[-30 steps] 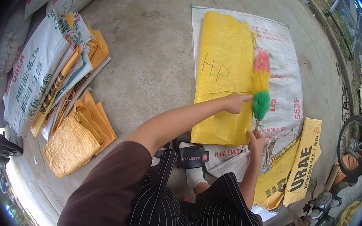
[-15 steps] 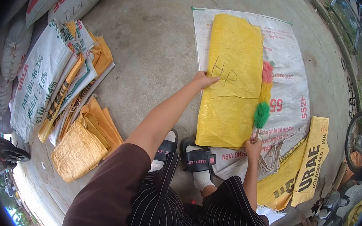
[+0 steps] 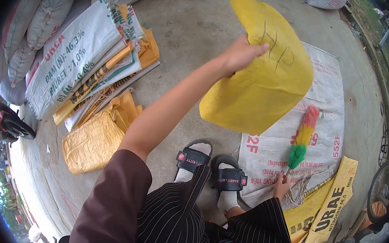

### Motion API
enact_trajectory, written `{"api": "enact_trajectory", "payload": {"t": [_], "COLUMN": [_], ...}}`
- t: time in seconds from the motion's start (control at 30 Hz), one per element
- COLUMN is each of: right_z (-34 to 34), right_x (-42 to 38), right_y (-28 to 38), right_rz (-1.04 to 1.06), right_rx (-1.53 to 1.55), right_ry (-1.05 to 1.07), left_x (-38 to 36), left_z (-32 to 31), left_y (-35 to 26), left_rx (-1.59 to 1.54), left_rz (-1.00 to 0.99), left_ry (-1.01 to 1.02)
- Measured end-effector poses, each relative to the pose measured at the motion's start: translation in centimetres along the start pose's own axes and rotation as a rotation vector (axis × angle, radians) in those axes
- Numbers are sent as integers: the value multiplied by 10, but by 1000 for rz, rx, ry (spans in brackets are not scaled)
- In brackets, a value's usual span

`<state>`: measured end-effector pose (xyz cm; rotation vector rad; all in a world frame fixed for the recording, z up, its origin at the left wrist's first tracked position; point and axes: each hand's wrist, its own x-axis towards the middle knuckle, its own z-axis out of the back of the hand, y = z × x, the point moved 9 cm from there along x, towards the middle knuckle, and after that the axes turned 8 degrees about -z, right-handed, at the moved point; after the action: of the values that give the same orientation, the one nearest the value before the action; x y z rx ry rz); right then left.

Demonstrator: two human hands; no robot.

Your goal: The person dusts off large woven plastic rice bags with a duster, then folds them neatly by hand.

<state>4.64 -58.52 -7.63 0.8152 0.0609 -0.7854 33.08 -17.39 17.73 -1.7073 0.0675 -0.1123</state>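
Two hands, head view: in sight and in action, well apart.
Left grip [image 3: 245, 56]: closed on the side edge of the folded yellow sack [image 3: 265, 88], thumb flat on top near the "HP", fingers tucked beneath and mostly hidden.
Yellow sack: up off the ground, bent and tilted, overlapping the white printed sack [image 3: 332, 104] in this view; big change right here, with much of that red print open to sight.
Right grip [image 3: 282, 185]: closed around the thin handle of the duster [image 3: 303, 139], down by the lower part of the white sack.
Duster: pink, yellow and green, head over the white sack; touching or just above, cannot tell.
URAE sack [image 3: 334, 200]: just beside, on the right, lying on the concrete floor [image 3: 179, 35].
UREA pile [image 3: 81, 59]: off to the left, golden folded sack [image 3: 89, 151] near its lower end.
Sandals [image 3: 192, 158]: between pile and white sack, side by side.
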Motion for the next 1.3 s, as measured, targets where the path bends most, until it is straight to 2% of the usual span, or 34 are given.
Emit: {"api": "enact_trajectory", "payload": {"t": [0.03, 0.1, 0.17, 0.23, 0.27, 0.3, 0.33, 0.4, 0.5, 0.57, 0.6, 0.67, 0.7, 0.77, 0.8, 0.87, 0.9, 0.97, 1.03, 1.07, 1.1, 1.13, 1.17, 1.23, 1.27, 1.3], "right_z": [-6, -12, -28, -41, -38, -39, -49, -56, -73, -88, -92, -101, -99, -105, -110, -120, -126, -127, -127, -126, -125, -128, -127, -125, -124, -122], "right_x": [0, -2, 10, 12, 9, 3, 10, 13, 9, 5, -5, -57, -78, -123, -134, -145, -152, -159, -161, -163, -166, -156, -158, -162, -162, -162], "right_y": [-4, 3, -11, -5, 6, 19, 14, 24, 43, 65, 87, 170, 202, 257, 267, 271, 271, 263, 252, 249, 246, 232, 234, 235, 235, 236], "right_rz": [-34, 12, 17, 32, 56, 80, 93, 137, 174, 228, 240, 428, 440, 556, 581, 642, 696, 683, 665, 719, 772, 675, 677, 674, 675, 691], "right_rx": [70, 19, 50, 33, -27, -88, -3, -34, -103, -32, -40, 62, 57, -111, -100, -155, -209, -215, -217, -234, -250, -317, -318, -402, -408, -391], "right_ry": [26, 24, 69, 114, 90, 64, 104, 114, 185, 221, 227, 362, 367, 422, 457, 498, 538, 561, 583, 584, 586, 600, 601, 592, 591, 574], "left_x": [-12, -59, -117, -196, -241, -286, -332, -405, -486, -526, -546, -605, -617, -637, -637, -641, -644, -669, -682, -703, -724, -735, -744, -753, -752, -753], "left_z": [25, 82, 148, 204, 226, 255, 276, 294, 317, 326, 327, 359, 360, 355, 350, 342, 348, 369, 392, 415, 448, 470, 481, 490, 487, 463], "left_y": [-37, -108, -158, -185, -192, -187, -180, -164, -91, -36, -6, 70, 94, 129, 129, 157, 154, 146, 132, 144, 165, 174, 172, 159, 158, 143], "left_rx": [-69, -156, -216, -205, -144, -148, -94, 8, -52, -14, 23, 270, 265, 330, 325, -266, -273, -298, -489, -493, -396, -300, -301, -385, -390, -426], "left_rz": [-60, -189, -384, -481, -522, -524, -513, -473, -320, -269, -240, -199, -201, 16, 19, -97, -92, -17, -96, -90, 9, 102, 101, -87, -84, -96], "left_ry": [-87, -288, -447, -620, -807, -882, -981, -1150, -1322, -1456, -1552, -1554, -1567, -1663, -1671, -1807, -1809, -1970, -2071, -2071, -1957, -1839, -1841, -2010, -2012, -2204]}}
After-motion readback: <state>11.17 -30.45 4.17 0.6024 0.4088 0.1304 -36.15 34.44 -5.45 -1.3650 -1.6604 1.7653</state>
